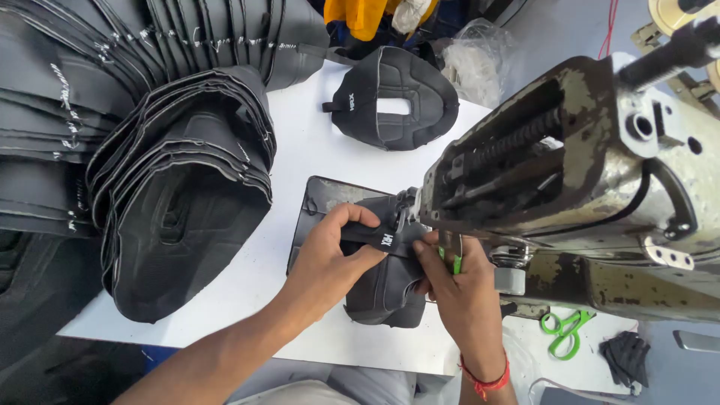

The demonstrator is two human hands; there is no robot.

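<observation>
A black padded fabric piece [386, 289] lies under the head of a worn grey sewing machine [592, 187]. A narrow black strap with white lettering [382, 238] stretches across its top edge. My left hand [330, 251] pinches the strap's left end and presses it onto the piece. My right hand [457, 281], with a red thread around the wrist, holds the strap's right end near the needle area. A small green tool [457, 263] shows between the right hand's fingers.
Big stacks of black stitched pieces [180, 180] fill the left of the white table [315, 150]. One finished black piece [394, 97] lies at the back. Green scissors [564, 331] and a dark scrap [624, 356] lie at the right front.
</observation>
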